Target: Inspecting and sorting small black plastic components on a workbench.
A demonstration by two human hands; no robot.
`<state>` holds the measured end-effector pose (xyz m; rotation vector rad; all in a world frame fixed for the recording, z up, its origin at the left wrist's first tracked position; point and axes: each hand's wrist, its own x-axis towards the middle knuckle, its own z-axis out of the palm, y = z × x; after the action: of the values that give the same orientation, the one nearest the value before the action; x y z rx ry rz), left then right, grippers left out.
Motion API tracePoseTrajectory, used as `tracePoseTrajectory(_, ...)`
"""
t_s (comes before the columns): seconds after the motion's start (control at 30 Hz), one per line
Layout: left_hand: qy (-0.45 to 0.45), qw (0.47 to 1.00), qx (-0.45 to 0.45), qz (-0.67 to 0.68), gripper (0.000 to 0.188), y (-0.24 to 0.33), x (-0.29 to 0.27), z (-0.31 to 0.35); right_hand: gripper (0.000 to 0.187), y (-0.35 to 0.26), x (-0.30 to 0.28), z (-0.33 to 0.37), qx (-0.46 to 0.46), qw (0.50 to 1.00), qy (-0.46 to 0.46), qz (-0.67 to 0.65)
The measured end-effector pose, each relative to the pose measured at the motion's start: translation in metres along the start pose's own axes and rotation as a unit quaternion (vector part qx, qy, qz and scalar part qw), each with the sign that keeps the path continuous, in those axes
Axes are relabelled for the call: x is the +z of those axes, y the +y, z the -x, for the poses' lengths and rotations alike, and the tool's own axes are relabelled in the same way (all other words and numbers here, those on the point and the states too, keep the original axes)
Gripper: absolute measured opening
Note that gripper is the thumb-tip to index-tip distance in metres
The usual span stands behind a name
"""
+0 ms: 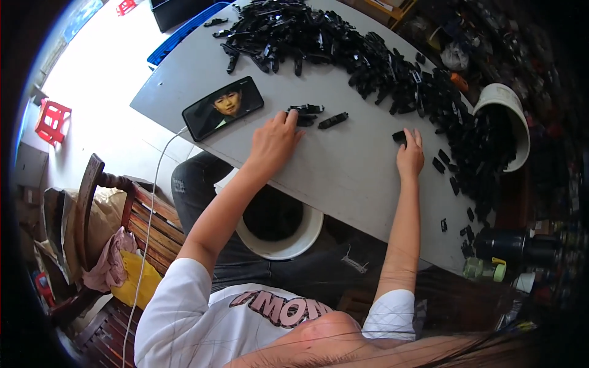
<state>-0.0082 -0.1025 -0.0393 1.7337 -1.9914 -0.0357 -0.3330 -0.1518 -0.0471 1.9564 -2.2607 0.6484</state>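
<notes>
My left hand rests on the table's near side with its fingers closed at a small cluster of black plastic parts. Its fingertips partly cover the nearest one. Just right of it lies a separate long black part, touched by neither hand. Farther right, my right hand pinches a small black plastic piece between thumb and fingers, low over the tabletop. What exactly these parts belong to is too small to tell.
A large heap of black parts curves along the grey table's far and right sides. A tipped white bucket spills more at right. A plugged-in phone lies at left. Below the near edge stands a white bucket.
</notes>
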Motion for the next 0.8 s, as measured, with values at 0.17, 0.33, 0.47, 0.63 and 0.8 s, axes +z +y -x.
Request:
tracePoseTrajectory(0.17, 0.007, 1.000, -0.027, 0.004, 0.039, 0.004, 0.000, -0.004, 0.034, -0.021, -0.010, 0.015, -0.037, 0.999, -0.028, 0.003)
tracePoseTrajectory(0.33, -0.007, 0.999, -0.033, 0.031, 0.031, 0.005, -0.001, -0.006, 0.028, -0.039, -0.019, 0.050, -0.091, 0.995, -0.026, 0.007)
tracePoseTrajectory(0.47, -0.022, 0.999, -0.035, 0.034, 0.028, 0.001, -0.001, -0.006, 0.027, -0.051, -0.023, 0.074, -0.122, 0.992, -0.028, 0.000)
tracePoseTrajectory(0.63, -0.025, 1.000, -0.005, -0.013, 0.026, -0.011, 0.006, -0.002, 0.028, -0.054, -0.027, 0.095, -0.135, 0.976, 0.036, -0.167)
tracePoseTrajectory(0.8, -0.111, 0.949, -0.041, 0.293, 0.032, -0.017, -0.022, 0.012, 0.024, -0.066, -0.038, 0.116, 0.044, 0.878, -0.034, -0.476)
